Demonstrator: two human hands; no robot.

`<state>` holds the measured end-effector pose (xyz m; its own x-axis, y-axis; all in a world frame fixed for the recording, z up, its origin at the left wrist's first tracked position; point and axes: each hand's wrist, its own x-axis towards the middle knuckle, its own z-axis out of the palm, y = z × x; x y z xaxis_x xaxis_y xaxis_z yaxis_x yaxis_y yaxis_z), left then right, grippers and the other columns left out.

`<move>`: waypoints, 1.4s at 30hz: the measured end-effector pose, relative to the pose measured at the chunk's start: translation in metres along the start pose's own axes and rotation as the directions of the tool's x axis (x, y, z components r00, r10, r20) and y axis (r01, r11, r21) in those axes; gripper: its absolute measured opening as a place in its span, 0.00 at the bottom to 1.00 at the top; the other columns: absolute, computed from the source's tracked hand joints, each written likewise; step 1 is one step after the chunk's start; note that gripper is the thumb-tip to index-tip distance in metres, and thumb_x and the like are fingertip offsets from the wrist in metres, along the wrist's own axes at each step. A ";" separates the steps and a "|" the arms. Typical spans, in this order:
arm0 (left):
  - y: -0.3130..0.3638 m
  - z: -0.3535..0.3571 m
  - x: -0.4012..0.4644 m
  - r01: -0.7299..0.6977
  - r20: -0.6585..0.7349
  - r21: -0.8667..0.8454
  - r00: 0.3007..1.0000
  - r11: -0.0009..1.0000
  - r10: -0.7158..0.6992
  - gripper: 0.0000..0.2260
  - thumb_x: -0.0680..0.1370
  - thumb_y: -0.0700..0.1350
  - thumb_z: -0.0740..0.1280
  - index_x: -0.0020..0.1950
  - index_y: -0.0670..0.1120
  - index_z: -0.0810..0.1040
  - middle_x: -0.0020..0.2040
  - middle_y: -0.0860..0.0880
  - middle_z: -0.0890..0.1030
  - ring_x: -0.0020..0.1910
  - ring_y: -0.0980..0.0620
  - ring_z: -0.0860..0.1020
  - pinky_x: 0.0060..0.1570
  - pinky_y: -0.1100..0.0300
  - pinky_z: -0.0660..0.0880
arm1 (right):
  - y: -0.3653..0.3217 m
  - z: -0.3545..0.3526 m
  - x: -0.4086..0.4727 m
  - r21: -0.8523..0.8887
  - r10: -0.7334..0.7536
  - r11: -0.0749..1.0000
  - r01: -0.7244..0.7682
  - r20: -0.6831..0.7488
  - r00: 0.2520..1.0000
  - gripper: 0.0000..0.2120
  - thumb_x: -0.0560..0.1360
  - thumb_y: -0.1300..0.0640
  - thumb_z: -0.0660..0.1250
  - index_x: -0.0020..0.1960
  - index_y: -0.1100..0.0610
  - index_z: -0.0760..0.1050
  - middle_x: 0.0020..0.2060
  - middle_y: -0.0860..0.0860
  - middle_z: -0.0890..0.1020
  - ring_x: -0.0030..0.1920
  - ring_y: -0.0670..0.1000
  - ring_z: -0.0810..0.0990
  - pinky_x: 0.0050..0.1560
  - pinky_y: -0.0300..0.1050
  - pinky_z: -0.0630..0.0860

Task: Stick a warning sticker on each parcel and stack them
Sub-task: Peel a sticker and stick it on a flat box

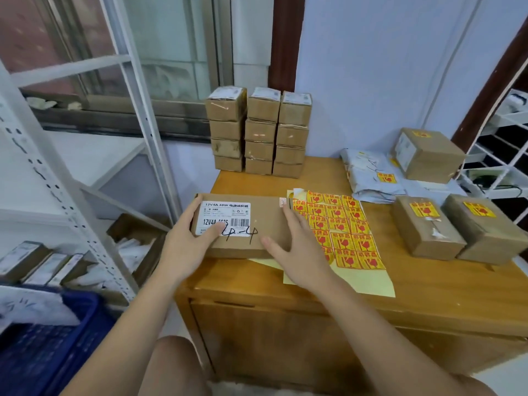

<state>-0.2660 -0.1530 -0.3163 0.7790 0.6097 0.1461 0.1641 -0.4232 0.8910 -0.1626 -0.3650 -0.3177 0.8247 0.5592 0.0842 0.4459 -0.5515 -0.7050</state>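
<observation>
Parcel (pixel 243 224) in brown cardboard lies flat at the near left corner of the wooden cabinet top (pixel 428 284), and we see both hands on it. The left hand (pixel 188 241) grips its left end, thumb pressed on the white printed label (pixel 225 218). The right hand (pixel 297 252) rests on the right end with fingers straight and relaxed. Just right of it, partly under that hand, lies the sheet of yellow-and-red warning stickers (pixel 343 227). Two stickered boxes (pixel 454 227) sit side by side farther right; three stacks of small cartons (pixel 258 132) stand against the wall.
</observation>
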 end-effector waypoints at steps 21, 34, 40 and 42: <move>-0.021 0.012 0.005 0.027 0.068 0.337 0.996 0.941 -0.053 0.33 0.79 0.69 0.62 0.81 0.62 0.57 0.71 0.53 0.76 0.70 0.43 0.72 0.71 0.36 0.66 | 0.019 0.000 0.010 -0.149 0.032 0.989 -0.022 0.062 0.998 0.39 0.78 0.31 0.59 0.82 0.41 0.45 0.78 0.41 0.55 0.74 0.49 0.65 0.70 0.51 0.72; -0.010 0.011 0.013 0.041 0.109 0.466 0.989 0.884 -0.103 0.37 0.77 0.72 0.59 0.82 0.59 0.59 0.75 0.49 0.73 0.73 0.40 0.68 0.72 0.36 0.65 | 0.018 -0.008 0.009 -0.197 0.068 0.979 -0.046 0.106 0.992 0.44 0.75 0.27 0.58 0.83 0.46 0.47 0.82 0.47 0.55 0.79 0.54 0.58 0.78 0.56 0.60; 0.001 0.008 0.009 -0.055 0.090 0.563 0.996 0.824 0.005 0.31 0.81 0.68 0.55 0.80 0.55 0.64 0.79 0.48 0.67 0.76 0.40 0.64 0.73 0.40 0.63 | 0.025 -0.036 -0.001 -0.156 -0.024 0.987 0.027 0.018 1.000 0.36 0.78 0.35 0.62 0.81 0.43 0.56 0.82 0.45 0.54 0.80 0.50 0.56 0.77 0.52 0.58; 0.008 0.011 0.004 -0.151 0.032 0.566 0.986 0.811 0.161 0.26 0.82 0.63 0.58 0.77 0.53 0.71 0.77 0.49 0.70 0.75 0.43 0.66 0.73 0.43 0.64 | 0.038 -0.053 -0.007 -0.165 -0.051 0.985 0.042 -0.053 0.997 0.30 0.79 0.39 0.66 0.78 0.45 0.64 0.79 0.44 0.61 0.78 0.47 0.59 0.76 0.49 0.59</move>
<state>-0.2556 -0.1613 -0.3134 0.8143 0.5119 0.2737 0.3582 -0.8142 0.4570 -0.1328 -0.4224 -0.3078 0.8181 0.5530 0.1579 0.5314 -0.6218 -0.5753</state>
